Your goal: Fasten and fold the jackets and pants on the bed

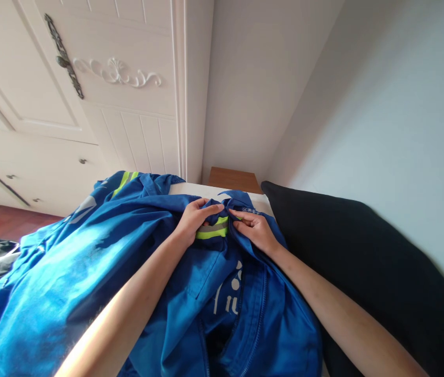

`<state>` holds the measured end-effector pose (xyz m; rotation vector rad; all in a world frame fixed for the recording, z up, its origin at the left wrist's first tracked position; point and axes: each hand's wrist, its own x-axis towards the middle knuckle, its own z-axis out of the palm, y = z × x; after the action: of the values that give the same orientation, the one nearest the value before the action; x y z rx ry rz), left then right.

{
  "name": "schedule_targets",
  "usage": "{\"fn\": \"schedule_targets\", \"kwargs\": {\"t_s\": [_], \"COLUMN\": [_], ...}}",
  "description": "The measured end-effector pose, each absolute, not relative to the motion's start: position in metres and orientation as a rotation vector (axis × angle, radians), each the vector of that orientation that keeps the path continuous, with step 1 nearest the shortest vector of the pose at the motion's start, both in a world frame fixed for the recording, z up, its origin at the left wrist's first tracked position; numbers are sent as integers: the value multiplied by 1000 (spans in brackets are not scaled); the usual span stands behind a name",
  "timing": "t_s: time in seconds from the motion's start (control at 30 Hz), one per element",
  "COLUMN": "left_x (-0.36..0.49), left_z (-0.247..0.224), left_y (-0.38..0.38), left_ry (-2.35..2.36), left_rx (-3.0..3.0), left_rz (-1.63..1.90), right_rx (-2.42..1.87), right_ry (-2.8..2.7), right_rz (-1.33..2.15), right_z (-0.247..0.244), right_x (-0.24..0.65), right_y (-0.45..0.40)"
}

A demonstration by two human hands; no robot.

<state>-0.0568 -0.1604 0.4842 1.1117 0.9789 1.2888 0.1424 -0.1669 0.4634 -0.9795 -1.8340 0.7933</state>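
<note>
A blue work jacket (190, 314) with yellow-green and grey reflective strips and white lettering lies spread before me, its front zip edges partly apart. My left hand (195, 220) pinches its cloth beside a reflective strip, thumb stretched toward the right. Close by on the right, my right hand (256, 230) grips the jacket's edge near small white print, with thumb and fingers pressed together. The two hands almost meet at a gathered fold. More blue cloth (60, 277) with another reflective strip spreads to the left; whether it is the same garment I cannot tell.
A white wardrobe (128, 31) with ornate handles stands ahead and left. A black padded shape (347, 251) lies along the right, by the pale wall (414, 131). Behind the jacket are a white surface edge (194, 189) and a brown wooden piece (233, 179).
</note>
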Motion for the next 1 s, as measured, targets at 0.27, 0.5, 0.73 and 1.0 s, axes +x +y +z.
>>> {"fn": "schedule_targets", "kwargs": {"t_s": [0.27, 0.5, 0.73, 1.0], "left_x": [-63, -60, -56, -55], "left_z": [481, 479, 474, 480], "left_y": [-157, -156, -156, -163], "left_ry": [848, 889, 833, 813], "left_rx": [1161, 1123, 1065, 937], "left_rz": [1223, 1243, 1178, 1188], "right_rx": [-988, -944, -966, -980], "right_ry": [-1754, -1814, -1788, -1861], "right_rz": [847, 777, 753, 622], "right_z": [464, 462, 461, 459], "right_x": [144, 142, 141, 139], "right_y": [-166, -169, -166, -163]}}
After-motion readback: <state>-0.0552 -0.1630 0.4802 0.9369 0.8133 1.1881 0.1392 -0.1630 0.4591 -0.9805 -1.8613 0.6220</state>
